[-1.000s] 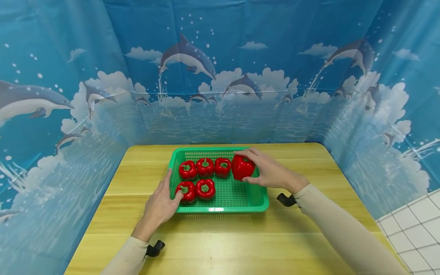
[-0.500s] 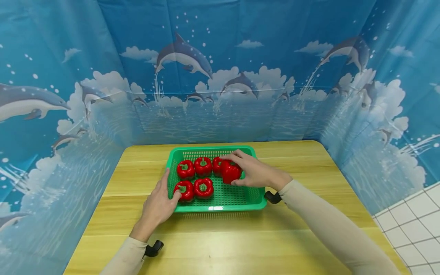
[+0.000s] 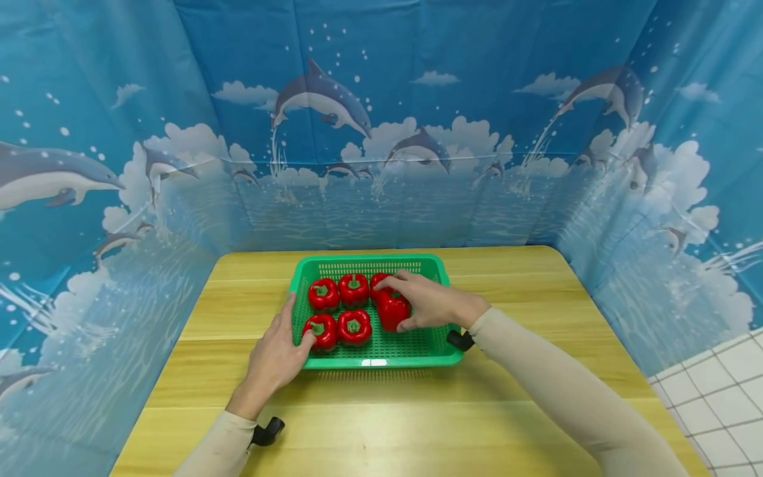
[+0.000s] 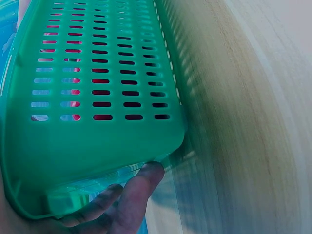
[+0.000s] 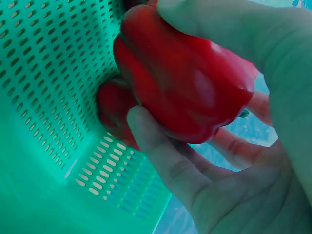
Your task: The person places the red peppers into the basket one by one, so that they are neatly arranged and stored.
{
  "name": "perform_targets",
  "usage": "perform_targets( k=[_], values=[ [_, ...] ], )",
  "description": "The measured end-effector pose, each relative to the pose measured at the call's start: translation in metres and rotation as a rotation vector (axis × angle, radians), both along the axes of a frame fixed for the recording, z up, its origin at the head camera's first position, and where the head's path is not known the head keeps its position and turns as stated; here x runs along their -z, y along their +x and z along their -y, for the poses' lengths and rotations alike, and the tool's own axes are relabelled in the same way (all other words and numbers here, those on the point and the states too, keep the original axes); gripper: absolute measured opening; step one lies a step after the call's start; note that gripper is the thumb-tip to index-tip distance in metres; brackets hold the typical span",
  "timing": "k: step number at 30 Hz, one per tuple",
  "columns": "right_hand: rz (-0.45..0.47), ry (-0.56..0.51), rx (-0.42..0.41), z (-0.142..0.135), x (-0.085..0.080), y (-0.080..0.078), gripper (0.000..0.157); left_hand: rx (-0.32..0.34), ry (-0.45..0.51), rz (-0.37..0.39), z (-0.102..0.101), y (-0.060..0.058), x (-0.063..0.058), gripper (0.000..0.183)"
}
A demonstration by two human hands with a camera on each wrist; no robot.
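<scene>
In the head view, my right hand [image 3: 432, 299] grips a red bell pepper [image 3: 393, 313] between thumb and fingers, inside the green plastic basket [image 3: 411, 362]. The right wrist view shows the held pepper [image 5: 185, 73] tilted, with another pepper [image 5: 113, 105] behind it. My left hand [image 3: 279, 350] holds the basket's left side, its thumb over the rim near the front-left pepper [image 3: 320, 332]. Its fingers [image 4: 134, 200] curl round the basket's outer wall in the left wrist view. Beside the held pepper, one back-row pepper [image 3: 378, 281] is partly covered by my right hand.
More red bell peppers stand stem-up at the basket's left: two in back, a left one [image 3: 324, 295] and a middle one [image 3: 354, 290], and one in front [image 3: 354, 327]. The basket sits on a wooden table [image 3: 369, 424]. A blue dolphin-print curtain [image 3: 381, 199] surrounds the table's back and sides.
My right hand has carried its pepper left and slightly toward me, from the basket's right part to next to the front-row peppers. The left hand stays on the basket.
</scene>
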State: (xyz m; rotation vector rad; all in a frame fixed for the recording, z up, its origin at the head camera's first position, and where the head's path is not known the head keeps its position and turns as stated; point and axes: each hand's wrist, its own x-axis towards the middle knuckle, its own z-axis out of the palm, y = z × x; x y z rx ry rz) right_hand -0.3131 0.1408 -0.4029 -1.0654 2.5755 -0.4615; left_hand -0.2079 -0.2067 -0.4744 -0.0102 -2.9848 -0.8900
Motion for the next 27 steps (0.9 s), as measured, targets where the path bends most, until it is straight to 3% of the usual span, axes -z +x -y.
perform_targets(
  k=[20, 27],
  values=[
    [0.063, 0.012, -0.036, 0.009, 0.006, -0.001, 0.067, -0.004, -0.001, 0.006, 0.001, -0.001, 0.0, 0.095],
    [0.074, -0.005, 0.0, 0.006, 0.011, -0.002, 0.065, -0.002, -0.001, 0.005, 0.001, -0.001, 0.003, 0.095]
  ],
)
